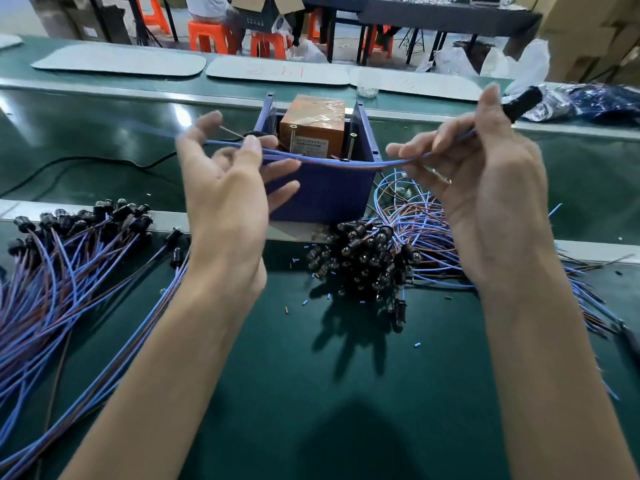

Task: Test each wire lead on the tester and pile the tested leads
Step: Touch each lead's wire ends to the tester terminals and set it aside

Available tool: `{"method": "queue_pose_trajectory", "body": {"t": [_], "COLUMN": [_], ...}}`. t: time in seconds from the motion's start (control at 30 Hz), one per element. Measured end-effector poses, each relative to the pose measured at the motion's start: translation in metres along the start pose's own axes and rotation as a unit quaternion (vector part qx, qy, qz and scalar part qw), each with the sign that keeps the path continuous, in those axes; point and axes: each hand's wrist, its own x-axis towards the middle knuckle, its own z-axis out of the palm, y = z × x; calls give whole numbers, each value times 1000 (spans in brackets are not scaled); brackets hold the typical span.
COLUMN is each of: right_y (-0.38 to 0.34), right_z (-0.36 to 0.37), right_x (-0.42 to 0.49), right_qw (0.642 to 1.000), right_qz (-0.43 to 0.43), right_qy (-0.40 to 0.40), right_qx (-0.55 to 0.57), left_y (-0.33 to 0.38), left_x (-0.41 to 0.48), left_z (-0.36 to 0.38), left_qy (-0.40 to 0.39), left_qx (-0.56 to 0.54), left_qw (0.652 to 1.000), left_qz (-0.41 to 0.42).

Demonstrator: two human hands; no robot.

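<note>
1. Holding one wire lead stretched in the air, both hands hover just above the tester, a blue open-topped box with an orange unit inside.
2. The right hand is clamped on the lead, fingers curled round the wire, with its black socket sticking out past the thumb.
3. The left hand is blurred. Its outer fingers are spread and the wire runs by the thumb, but I cannot tell whether it pinches the wire.
4. The stripped tip juts out beyond the left hand, apart from the two upright screws in the box.
5. Likely risks:
   - The sagging middle of the wire could catch on the box's raised side walls.
   - A loose left-hand hold could let the tip swing wide of the contacts and spoil the reading.
   - The right forearm passes close over a tangled heap of leads and small bulbs — a sweep there could drag several along.
6. A neater pile of leads fans out on the left. Dropping a lead short would muddle the two groups.
7. Open room lies between the forearms — bare green tabletop, dotted with tiny offcuts.
</note>
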Motion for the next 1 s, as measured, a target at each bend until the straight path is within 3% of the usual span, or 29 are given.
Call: {"method": "queue_pose_trajectory", "body": {"t": [0.2,0.37,0.5,0.6,0.73,0.87,1.0], "right_y": [-1,0,5,8,11,14,17], "right_z": [4,8,6,3,-1,-2,2], "right_x": [-2,-1,0,0,1,2,0], "right_qw": [991,975,994,1000,996,982,974], "right_qz": [-14,-30,-8,-9,22,80,78], "right_qy": [-27,-45,-24,-15,-11,-34,-58], "right_qx": [127,216,108,-4,-90,-167,-205], "left_y": [1,-3,-4,-5,-6,-11,-14], "left_x": [6,9,12,10,0,-6,-9], "left_z": [-3,-5,-8,-7,-3,1,1], "left_qy": [44,74,46,-68,-198,-243,-281], "left_qx": [-54,-150,-145,-19,112,127,132], "left_qw": [997,985,985,995,973,960,949], "left_qz": [24,-29,-82,-69,-26,-53,-54]}}
